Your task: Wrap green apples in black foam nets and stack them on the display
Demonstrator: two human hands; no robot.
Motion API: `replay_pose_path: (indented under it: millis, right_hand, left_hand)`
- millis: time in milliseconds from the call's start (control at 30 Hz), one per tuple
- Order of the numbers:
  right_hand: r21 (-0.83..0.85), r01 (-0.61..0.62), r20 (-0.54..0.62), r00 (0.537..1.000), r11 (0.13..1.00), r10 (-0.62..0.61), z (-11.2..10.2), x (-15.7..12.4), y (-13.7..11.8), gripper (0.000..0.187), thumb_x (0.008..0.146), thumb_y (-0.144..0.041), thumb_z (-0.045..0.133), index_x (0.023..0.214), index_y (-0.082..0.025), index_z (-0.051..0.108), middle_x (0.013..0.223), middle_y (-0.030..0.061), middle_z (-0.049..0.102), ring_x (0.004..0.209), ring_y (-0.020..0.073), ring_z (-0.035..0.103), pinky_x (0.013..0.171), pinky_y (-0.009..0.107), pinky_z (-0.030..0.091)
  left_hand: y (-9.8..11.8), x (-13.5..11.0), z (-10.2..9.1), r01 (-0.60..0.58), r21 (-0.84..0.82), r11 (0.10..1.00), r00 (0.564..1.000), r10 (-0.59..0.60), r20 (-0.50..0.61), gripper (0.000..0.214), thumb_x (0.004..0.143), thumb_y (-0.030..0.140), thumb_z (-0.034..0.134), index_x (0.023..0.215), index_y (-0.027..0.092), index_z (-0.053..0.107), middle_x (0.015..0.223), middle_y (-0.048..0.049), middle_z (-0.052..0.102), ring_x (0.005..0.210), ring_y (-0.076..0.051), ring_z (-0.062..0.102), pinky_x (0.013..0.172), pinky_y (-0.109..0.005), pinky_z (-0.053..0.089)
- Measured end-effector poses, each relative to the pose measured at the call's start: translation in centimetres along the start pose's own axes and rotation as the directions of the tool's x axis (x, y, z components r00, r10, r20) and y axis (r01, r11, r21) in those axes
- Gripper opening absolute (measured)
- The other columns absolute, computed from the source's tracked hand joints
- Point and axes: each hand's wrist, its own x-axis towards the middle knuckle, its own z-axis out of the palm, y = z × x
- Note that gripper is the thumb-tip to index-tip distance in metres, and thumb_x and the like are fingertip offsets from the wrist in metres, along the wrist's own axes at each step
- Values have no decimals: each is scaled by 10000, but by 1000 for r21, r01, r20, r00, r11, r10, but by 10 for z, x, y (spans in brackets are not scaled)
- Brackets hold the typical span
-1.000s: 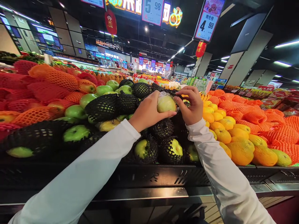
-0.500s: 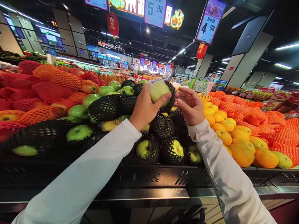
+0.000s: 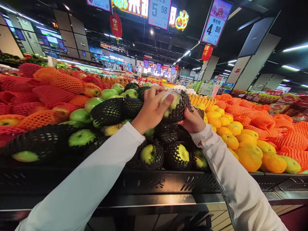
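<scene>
Above the fruit display, my left hand (image 3: 154,107) is wrapped round a pale green fruit (image 3: 175,100), its thumb lying across the front. The fruit looks covered in clear film; its exact kind I cannot make out. A black foam net (image 3: 181,107) covers its right and lower part. My right hand (image 3: 193,120) grips the net from the right, thumb in front and the other fingers mostly hidden behind. Just below lie several similar netted fruits (image 3: 181,153), greenish yellow where the mesh opens.
Left of my hands are green apples (image 3: 81,137) and red and orange netted fruit (image 3: 55,80). To the right lie oranges (image 3: 247,157) and more orange-netted fruit (image 3: 271,122). A black crate wall (image 3: 158,183) runs along the front. Price signs (image 3: 216,22) hang overhead.
My right hand has closed on the black net, where it was apart with fingers spread. The net now covers more of the fruit, which has shifted slightly right and down.
</scene>
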Motion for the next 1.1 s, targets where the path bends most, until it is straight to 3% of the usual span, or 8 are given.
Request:
replay_pose_path:
  millis: [133, 300, 467, 567, 667, 767, 967, 1100]
  right_hand:
    - [-73, 135, 35, 991, 988, -133, 0, 3, 6, 769, 531, -650, 857, 1148, -254, 625, 1156, 74, 736, 1180, 311, 669, 1001, 488, 581]
    - [-168, 198, 91, 978, 966, -185, -6, 4, 6, 757, 505, -546, 910, 1145, -246, 638, 1177, 61, 727, 1169, 304, 671, 1090, 489, 511]
    - [-280, 206, 80, 978, 938, -191, -9, 5, 2, 830, 463, -575, 916, 1169, -264, 610, 1191, 53, 705, 1195, 302, 645, 1098, 487, 502]
    - [-295, 222, 6, 973, 929, -231, -9, 9, 5, 928, 446, -669, 879, 1225, -274, 567, 1200, 62, 690, 1177, 305, 647, 1077, 497, 511]
    - [-269, 267, -103, 947, 925, -304, -8, 14, 7, 996, 462, -728, 830, 1302, -292, 521, 1293, 70, 648, 1240, 300, 610, 1096, 494, 494]
    - [-143, 289, -185, 932, 947, -312, -6, 15, 4, 893, 545, -669, 802, 1313, -307, 526, 1268, 48, 670, 1257, 286, 605, 1066, 466, 524]
    - [113, 97, -278, 958, 989, -62, -11, 9, -5, 508, 628, -575, 756, 1008, -258, 641, 884, 7, 737, 1036, 291, 710, 805, 429, 651]
    - [122, 86, -272, 961, 989, -50, -10, 6, -6, 484, 668, -654, 671, 946, -259, 642, 885, 14, 726, 997, 289, 716, 657, 396, 650]
  left_hand:
    - [2, -1, 2, 41, -56, 998, 998, -38, 54, 792, 885, 829, 193, 947, 218, 695, 1344, -105, 547, 1332, -273, 424, 1196, -447, 303]
    - [9, 2, -1, 249, -296, 922, 956, -185, 226, 762, 908, 803, 219, 888, 211, 698, 899, -75, 696, 994, -228, 636, 905, -365, 526]
    - [1, 8, -2, 265, -328, 907, 960, -282, -3, 573, 917, 711, 421, 799, 207, 667, 725, -38, 660, 825, -205, 632, 775, -333, 528]
    - [-6, 9, -1, 201, -281, 939, 966, -238, -104, 368, 910, 549, 560, 801, 206, 636, 815, -38, 684, 843, -196, 634, 798, -332, 528]
    - [-7, 7, -1, 113, -258, 960, 972, -160, -172, 184, 892, 373, 635, 1002, 225, 621, 973, -43, 692, 890, -177, 648, 803, -313, 535]
    - [-4, 5, -1, 26, -149, 989, 968, -62, -242, 295, 895, 240, 632, 1182, 261, 572, 1011, -28, 681, 893, -162, 654, 760, -283, 538]
    - [-1, 4, -2, -96, 95, 991, 975, 113, -191, 146, 864, 97, 597, 945, 205, 651, 958, -15, 697, 827, -146, 643, 688, -261, 517]
    - [-5, 3, 0, -58, 162, 985, 968, 95, -231, 184, 796, 56, 640, 902, 201, 603, 881, 5, 650, 771, -131, 603, 709, -261, 517]
